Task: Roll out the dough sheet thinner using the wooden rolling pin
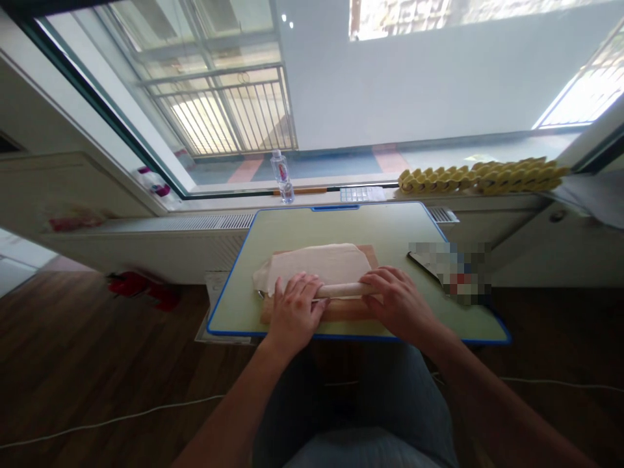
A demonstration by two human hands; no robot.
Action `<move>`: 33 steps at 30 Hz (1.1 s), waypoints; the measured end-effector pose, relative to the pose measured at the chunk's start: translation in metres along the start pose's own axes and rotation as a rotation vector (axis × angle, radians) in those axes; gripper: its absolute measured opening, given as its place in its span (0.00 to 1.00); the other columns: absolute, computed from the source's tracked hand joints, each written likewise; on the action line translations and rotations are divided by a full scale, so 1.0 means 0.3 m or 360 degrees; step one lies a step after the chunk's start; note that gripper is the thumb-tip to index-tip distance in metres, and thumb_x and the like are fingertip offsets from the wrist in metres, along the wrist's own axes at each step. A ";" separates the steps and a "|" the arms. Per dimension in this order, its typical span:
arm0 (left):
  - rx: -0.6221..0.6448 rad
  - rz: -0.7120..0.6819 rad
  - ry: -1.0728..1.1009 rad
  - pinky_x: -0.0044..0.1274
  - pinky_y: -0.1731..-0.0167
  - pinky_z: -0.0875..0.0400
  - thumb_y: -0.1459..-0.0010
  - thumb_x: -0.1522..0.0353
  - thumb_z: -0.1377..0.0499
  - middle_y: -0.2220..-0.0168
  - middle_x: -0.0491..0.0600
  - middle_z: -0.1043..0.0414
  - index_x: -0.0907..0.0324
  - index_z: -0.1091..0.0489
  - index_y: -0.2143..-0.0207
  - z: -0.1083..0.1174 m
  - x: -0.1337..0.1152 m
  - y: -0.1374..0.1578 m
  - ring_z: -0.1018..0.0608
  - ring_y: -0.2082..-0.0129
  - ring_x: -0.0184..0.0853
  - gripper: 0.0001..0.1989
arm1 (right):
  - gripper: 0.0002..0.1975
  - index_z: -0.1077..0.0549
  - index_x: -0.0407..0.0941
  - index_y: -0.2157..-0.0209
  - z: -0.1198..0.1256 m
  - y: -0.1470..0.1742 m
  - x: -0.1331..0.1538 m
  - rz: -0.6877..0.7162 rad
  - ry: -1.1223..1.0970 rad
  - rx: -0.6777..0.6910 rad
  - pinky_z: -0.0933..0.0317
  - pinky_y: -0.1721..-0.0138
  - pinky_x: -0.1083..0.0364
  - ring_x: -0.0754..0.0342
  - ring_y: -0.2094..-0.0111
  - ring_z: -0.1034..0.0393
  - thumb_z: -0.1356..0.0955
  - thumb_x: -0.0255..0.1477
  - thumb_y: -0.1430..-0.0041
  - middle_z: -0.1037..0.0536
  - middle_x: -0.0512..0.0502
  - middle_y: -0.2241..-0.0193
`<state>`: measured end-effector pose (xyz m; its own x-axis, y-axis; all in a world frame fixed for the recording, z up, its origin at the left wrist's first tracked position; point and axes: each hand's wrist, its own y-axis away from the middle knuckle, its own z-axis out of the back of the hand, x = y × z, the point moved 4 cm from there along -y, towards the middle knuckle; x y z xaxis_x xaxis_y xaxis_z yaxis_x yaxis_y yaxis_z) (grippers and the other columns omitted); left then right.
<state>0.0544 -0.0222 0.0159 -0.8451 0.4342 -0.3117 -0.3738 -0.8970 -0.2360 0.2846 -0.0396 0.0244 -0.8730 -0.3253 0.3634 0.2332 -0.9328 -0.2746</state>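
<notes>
A pale, flat sheet that looks like dough or clay (319, 259) lies on a brown wooden board (348, 312). Along its near edge runs a pale roll (341, 290); I cannot tell whether it is the sheet rolled up or a rolling pin. My left hand (296, 309) covers the roll's left end, fingers over the top and thumb on the near side. At the right end, my right hand (394, 296) curls its fingers and thumb around the roll. The board rests on a light green table with a blue rim (234, 305).
A blurred-out item (461, 276) lies on the table's right side. Behind, the windowsill holds a clear bottle (281, 177), a white gridded tray (361, 194) and yellow egg-carton-like trays (480, 177). A red object (141, 289) and a white cable (160, 408) are on the floor.
</notes>
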 end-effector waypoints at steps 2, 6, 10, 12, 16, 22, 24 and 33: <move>-0.0022 0.0054 -0.0023 0.53 0.28 0.50 0.30 0.62 0.40 0.37 0.52 0.25 0.51 0.26 0.44 0.010 0.047 0.011 0.30 0.32 0.47 0.15 | 0.14 0.21 0.49 0.48 -0.025 -0.022 0.038 -0.0010 -0.0003 0.0035 0.41 0.37 0.42 0.42 0.40 0.32 0.31 0.30 0.34 0.19 0.43 0.45; -0.0047 0.0148 -0.0025 0.52 0.28 0.50 0.28 0.59 0.44 0.35 0.52 0.26 0.51 0.25 0.43 0.005 0.108 0.021 0.30 0.31 0.47 0.16 | 0.18 0.23 0.50 0.41 -0.081 -0.059 0.087 -0.0105 0.0084 0.0105 0.48 0.32 0.33 0.39 0.32 0.38 0.35 0.36 0.28 0.24 0.42 0.37; -0.0054 0.0180 -0.0022 0.50 0.28 0.49 0.25 0.59 0.51 0.32 0.52 0.30 0.51 0.29 0.35 -0.017 0.123 -0.001 0.33 0.29 0.47 0.23 | 0.25 0.31 0.46 0.33 -0.131 -0.090 0.100 -0.0237 0.0238 0.0066 0.52 0.30 0.31 0.39 0.28 0.44 0.41 0.39 0.23 0.30 0.40 0.31; -0.0071 0.0203 -0.0037 0.49 0.27 0.49 0.24 0.59 0.53 0.31 0.52 0.32 0.52 0.32 0.32 -0.025 0.124 -0.018 0.35 0.28 0.48 0.25 | 0.25 0.31 0.45 0.32 -0.148 -0.095 0.101 -0.0255 0.0313 0.0018 0.54 0.30 0.31 0.39 0.28 0.44 0.42 0.39 0.22 0.31 0.39 0.31; -0.0109 0.0179 -0.0080 0.52 0.28 0.50 0.24 0.59 0.53 0.31 0.53 0.32 0.55 0.32 0.32 -0.028 0.110 -0.007 0.37 0.27 0.50 0.25 | 0.26 0.33 0.44 0.31 -0.163 -0.051 0.111 -0.0192 0.0359 -0.0048 0.57 0.29 0.32 0.39 0.29 0.41 0.42 0.39 0.22 0.31 0.38 0.31; -0.0183 0.0088 -0.0107 0.51 0.28 0.48 0.25 0.62 0.50 0.31 0.53 0.31 0.53 0.35 0.30 -0.014 0.073 0.122 0.34 0.28 0.49 0.25 | 0.28 0.41 0.46 0.26 -0.162 0.080 0.151 -0.0091 0.0356 -0.0131 0.57 0.29 0.36 0.41 0.27 0.46 0.42 0.37 0.23 0.35 0.39 0.29; -0.0193 0.0089 -0.0110 0.50 0.28 0.48 0.25 0.62 0.50 0.31 0.53 0.32 0.53 0.35 0.30 -0.014 0.073 0.125 0.35 0.28 0.49 0.25 | 0.30 0.44 0.46 0.25 -0.165 0.083 0.154 -0.0095 0.0364 -0.0141 0.57 0.29 0.37 0.41 0.27 0.46 0.41 0.37 0.23 0.36 0.38 0.28; -0.0163 0.0097 -0.0069 0.50 0.27 0.52 0.26 0.59 0.48 0.33 0.55 0.29 0.54 0.31 0.34 -0.019 0.090 0.070 0.32 0.30 0.48 0.23 | 0.28 0.37 0.45 0.30 -0.169 0.036 0.141 -0.0150 0.0345 -0.0116 0.64 0.28 0.33 0.39 0.29 0.42 0.40 0.42 0.24 0.32 0.36 0.31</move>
<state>0.0259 -0.0287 -0.0027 -0.8816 0.3733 -0.2888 -0.2822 -0.9074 -0.3114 0.2285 -0.0555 -0.0084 -0.9627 -0.1895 0.1933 0.1220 -0.9412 -0.3151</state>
